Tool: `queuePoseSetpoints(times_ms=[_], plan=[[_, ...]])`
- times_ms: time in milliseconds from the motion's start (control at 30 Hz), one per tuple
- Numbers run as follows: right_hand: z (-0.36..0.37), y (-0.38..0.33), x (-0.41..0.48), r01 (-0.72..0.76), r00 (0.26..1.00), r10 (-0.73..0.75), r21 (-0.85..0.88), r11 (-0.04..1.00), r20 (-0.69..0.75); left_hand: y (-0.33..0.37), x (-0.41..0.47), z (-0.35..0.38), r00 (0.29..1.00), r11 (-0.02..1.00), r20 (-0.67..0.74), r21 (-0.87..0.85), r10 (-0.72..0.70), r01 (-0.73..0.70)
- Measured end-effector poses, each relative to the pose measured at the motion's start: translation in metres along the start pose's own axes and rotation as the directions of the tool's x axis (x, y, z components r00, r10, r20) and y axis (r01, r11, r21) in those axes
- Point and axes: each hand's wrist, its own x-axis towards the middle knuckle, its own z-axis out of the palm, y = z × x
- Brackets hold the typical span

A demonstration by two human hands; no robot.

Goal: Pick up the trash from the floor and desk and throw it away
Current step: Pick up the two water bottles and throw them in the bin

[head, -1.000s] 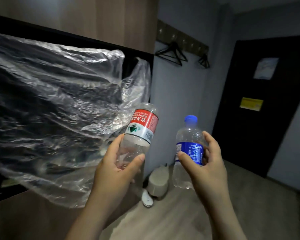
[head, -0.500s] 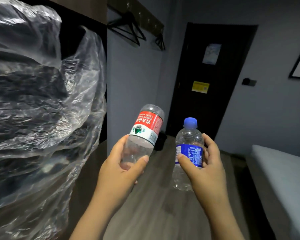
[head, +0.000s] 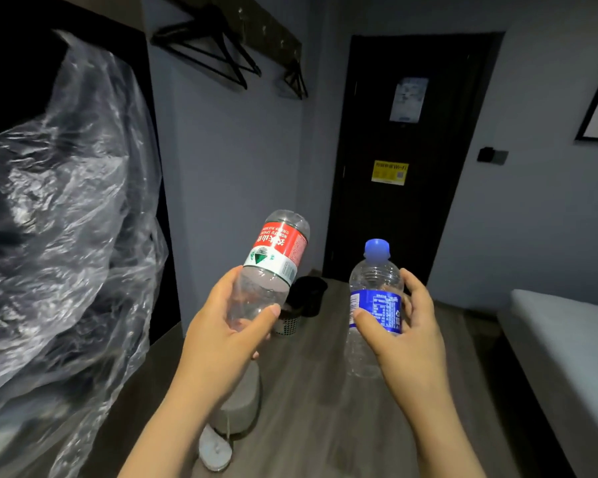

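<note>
My left hand (head: 227,334) grips a clear plastic bottle with a red and white label (head: 276,251), held upside down and tilted right. My right hand (head: 403,334) grips a second clear bottle with a blue cap and blue label (head: 375,301), upright. Both bottles look empty and are held in front of me at chest height, a hand's width apart. Beyond the left hand, on the floor by the wall, stands a small mesh bin with a dark liner (head: 299,305), partly hidden by the left bottle.
A large crumpled clear plastic sheet (head: 59,236) hangs at the left. A grey round object (head: 240,405) and a white slipper (head: 214,450) lie on the wooden floor below my left arm. A dark door (head: 404,160) is ahead, a bed (head: 567,343) at the right.
The view has swung right and forward: the plastic sheet slid left, and the door, bed and bin came into sight. Both hands keep the same hold on the bottles.
</note>
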Motion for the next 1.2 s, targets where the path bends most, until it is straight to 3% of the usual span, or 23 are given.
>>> queuePoseSetpoints(times_ms=[367, 800, 1033, 1200], plan=[[0.054, 0.079, 0.144, -0.013, 1.000, 0.014, -0.073, 0.997, 0.017, -0.083, 0.146, 0.032, 0.997, 0.996, -0.009, 0.045, -0.082, 0.082], [0.160, 0.165, 0.323, -0.076, 0.997, 0.070, -0.188, 0.979, -0.040, -0.196, 0.383, 0.048, 0.982, 0.982, 0.039, -0.010, -0.187, 0.187], [0.174, 0.229, 0.405, -0.223, 0.974, 0.211, -0.166, 0.961, -0.086, -0.251, 0.460, 0.099, 0.960, 0.967, 0.117, 0.018, -0.253, 0.252], [0.168, 0.280, 0.480, -0.240, 0.969, 0.223, -0.178, 0.954, -0.109, -0.287, 0.522, 0.150, 0.962, 0.966, 0.097, 0.063, -0.254, 0.249]])
